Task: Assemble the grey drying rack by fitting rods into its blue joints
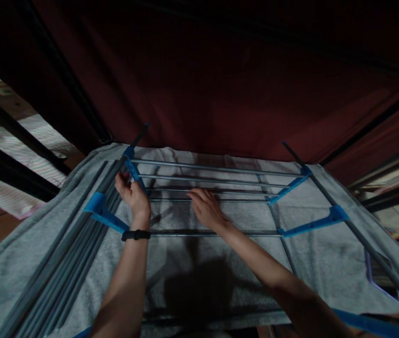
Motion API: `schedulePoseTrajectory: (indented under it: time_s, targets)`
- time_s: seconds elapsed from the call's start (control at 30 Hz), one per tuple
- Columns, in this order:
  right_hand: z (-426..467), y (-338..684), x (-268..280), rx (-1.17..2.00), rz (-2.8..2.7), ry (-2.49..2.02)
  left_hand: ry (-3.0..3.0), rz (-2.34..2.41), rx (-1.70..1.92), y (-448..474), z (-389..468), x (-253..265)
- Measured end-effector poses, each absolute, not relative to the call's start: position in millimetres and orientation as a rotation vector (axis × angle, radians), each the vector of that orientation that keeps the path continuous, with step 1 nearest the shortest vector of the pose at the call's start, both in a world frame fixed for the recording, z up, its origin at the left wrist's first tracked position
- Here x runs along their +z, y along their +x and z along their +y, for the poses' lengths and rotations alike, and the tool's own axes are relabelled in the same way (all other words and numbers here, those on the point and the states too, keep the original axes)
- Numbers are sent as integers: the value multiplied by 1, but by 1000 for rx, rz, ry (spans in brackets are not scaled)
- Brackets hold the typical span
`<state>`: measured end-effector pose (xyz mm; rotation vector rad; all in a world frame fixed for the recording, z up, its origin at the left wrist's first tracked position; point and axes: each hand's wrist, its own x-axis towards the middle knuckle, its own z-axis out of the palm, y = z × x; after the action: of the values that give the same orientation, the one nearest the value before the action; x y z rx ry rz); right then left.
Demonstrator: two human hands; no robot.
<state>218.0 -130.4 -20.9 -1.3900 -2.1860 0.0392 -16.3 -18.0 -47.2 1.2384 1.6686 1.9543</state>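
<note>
A partly assembled rack of grey metal tubes and blue plastic brackets lies on a grey cloth. My left hand (133, 197), with a dark band on its wrist, has curled fingers at the upper left blue bracket (134, 165); its grip is partly hidden. My right hand (207, 209) pinches a thin metal rod (241, 192) near the middle of the rack. Several such crossbars run between the left and right brackets. A lower left bracket (102, 211) sits beside my left wrist, and a lower right bracket (314, 224) holds the right end of another crossbar.
Several loose metal tubes (75, 267) lie together along the left. The grey cloth (248, 272) covers the surface below. A dark red curtain (220, 108) hangs behind, with dark frame posts (58, 70) at the sides. A dark flat object with a pale rim (370, 272) lies at right.
</note>
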Motion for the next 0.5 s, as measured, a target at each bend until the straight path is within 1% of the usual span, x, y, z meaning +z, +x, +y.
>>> schedulePoseTrajectory:
  time_s: [0.1, 0.17, 0.3, 0.5]
  targets:
    - [-141, 245, -56, 134, -2121, -1541, 1047, 1890, 1857, -23, -24, -73]
    - [-141, 257, -67, 157, -2107, -1618, 974, 1918, 1739, -26, -24, -87]
    - [-130, 262, -68, 108, -2109, -1687, 972, 1841, 1634, -28, -20, -102]
    - [-109, 236, -55, 8, -2135, -1735, 999, 1734, 1557, -26, -16, -106]
